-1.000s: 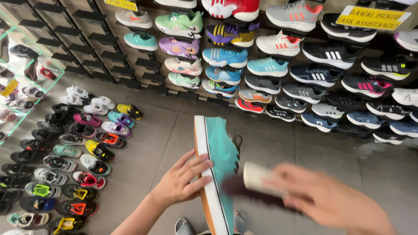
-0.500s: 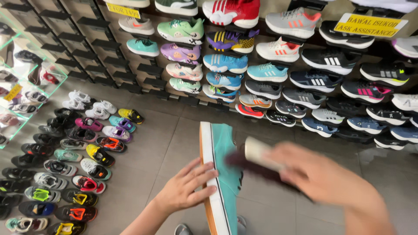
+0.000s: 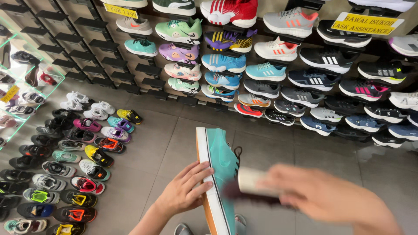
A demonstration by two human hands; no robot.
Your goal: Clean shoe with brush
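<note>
A teal sneaker with a white and tan sole is held on its side, toe pointing away from me. My left hand grips it by the sole edge, fingers spread over the sole. My right hand, blurred by motion, holds a brush with a pale handle and dark bristles. The bristles rest against the teal upper near the black laces.
A wall rack of sneakers in many colours fills the back and right. Several rows of small shoes lie on the grey tiled floor at the left. Glass shelves with more shoes stand at the far left.
My right hand with the brush has shifted along the shoe's upper. The shoe and my left hand stay nearly in place, with small shifts in the view.
</note>
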